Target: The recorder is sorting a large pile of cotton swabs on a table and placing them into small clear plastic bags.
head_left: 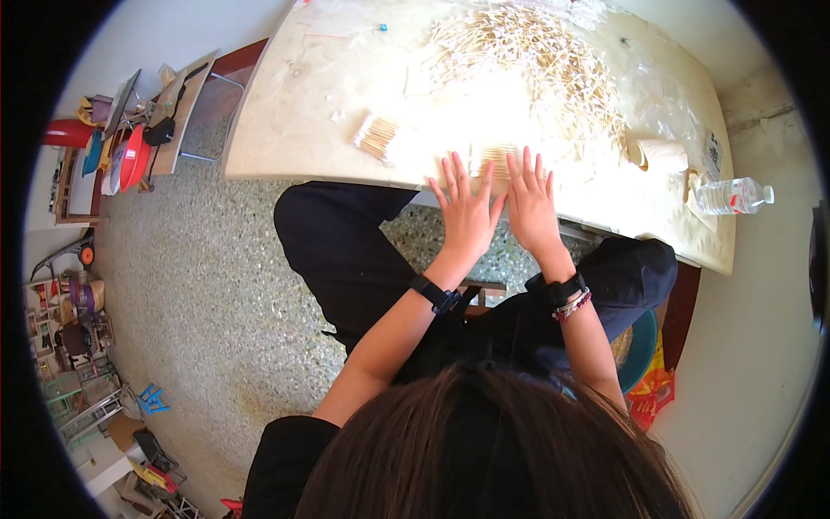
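Fingers (462,177) of the left hand (467,216) and right hand (533,212): straight, slightly spread, gripping nothing visible.
On the table (294,112), upper frame, below the cotton-swab heap (529,43), uneven fingertip pressure could splay the swab row (494,158), upper centre.

Bright light falls strongest on the middle of the pale tabletop (294,112), where glare bleaches the surface and washes out many of the loose cotton swabs (536,52), while the black trousers (333,251) sink into dark tones with little detail. The fisheye lens bows the table's edges, squeezes the red basin (135,158) near the left rim, and darkens to black at the corners.
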### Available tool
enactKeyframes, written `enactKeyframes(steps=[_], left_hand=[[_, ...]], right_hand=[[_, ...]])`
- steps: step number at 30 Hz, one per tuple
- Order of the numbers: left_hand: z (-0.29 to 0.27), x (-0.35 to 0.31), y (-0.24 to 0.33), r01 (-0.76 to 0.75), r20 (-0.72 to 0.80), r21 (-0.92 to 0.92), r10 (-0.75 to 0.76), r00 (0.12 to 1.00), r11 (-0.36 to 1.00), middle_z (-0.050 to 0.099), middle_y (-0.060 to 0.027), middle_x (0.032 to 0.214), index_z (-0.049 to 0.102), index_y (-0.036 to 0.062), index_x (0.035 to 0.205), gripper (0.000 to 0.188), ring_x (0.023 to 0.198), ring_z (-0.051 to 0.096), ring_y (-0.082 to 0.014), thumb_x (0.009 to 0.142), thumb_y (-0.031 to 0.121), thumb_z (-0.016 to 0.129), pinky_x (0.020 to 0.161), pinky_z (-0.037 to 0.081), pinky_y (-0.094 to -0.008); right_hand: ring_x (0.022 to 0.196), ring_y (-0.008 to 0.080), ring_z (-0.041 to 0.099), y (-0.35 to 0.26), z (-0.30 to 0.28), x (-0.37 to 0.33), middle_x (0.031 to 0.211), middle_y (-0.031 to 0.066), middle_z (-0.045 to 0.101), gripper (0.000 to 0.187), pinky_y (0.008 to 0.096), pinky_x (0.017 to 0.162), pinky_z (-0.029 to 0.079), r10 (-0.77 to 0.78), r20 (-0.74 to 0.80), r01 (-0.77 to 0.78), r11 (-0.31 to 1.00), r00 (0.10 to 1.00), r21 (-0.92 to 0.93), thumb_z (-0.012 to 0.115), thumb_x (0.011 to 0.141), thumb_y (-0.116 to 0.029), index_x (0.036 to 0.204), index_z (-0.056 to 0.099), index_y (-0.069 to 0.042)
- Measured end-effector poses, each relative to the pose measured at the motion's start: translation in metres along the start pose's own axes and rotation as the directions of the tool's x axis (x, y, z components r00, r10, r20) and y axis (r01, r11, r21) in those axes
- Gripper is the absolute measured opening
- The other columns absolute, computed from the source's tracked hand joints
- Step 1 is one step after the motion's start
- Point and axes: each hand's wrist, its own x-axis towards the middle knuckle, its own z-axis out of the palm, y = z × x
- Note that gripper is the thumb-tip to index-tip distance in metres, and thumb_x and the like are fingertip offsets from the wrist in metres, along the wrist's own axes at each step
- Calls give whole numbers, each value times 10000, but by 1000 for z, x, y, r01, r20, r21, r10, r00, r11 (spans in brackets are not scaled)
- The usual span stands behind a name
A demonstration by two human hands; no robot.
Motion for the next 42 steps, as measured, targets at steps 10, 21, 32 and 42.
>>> enactKeyframes(steps=[10,21,32,42], left_hand=[[1,-2,-2,-23,5,-26,23,1000,999,74,-296,1432,325,169,1379,562,1331,34,-463,878,349,504,1000,43,-648],[-2,2,0,-7,-5,-41,7,1000,999,75,-286,1436,291,147,1391,588,1328,36,-466,872,318,508,999,39,-651],[7,21,-5,-13,-50,6,13,999,1000,145,-217,1451,368,102,1347,506,1341,68,-423,892,302,461,1007,30,-642],[3,28,-3,37,-254,-351,-132,958,936,311,-219,1374,412,69,1295,409,1316,201,-388,908,203,430,1048,100,-556]], right_hand=[[1329,391,176,8,-1,14,1435,207,201,437,520,1065,159,-18,14,19,998,1000,-52,392,933,-270,1362,345,-195],[1328,391,182,7,0,12,1429,211,211,406,531,1062,160,7,-10,-7,1000,1000,-3,416,926,-262,1324,389,-185],[1333,408,142,21,-9,35,1434,215,195,434,548,1058,153,-16,86,15,1000,996,20,438,914,-293,1330,393,-179],[1149,245,470,35,-21,65,1234,169,491,322,341,979,367,285,-205,-16,618,936,786,394,952,-193,1215,471,-25]])
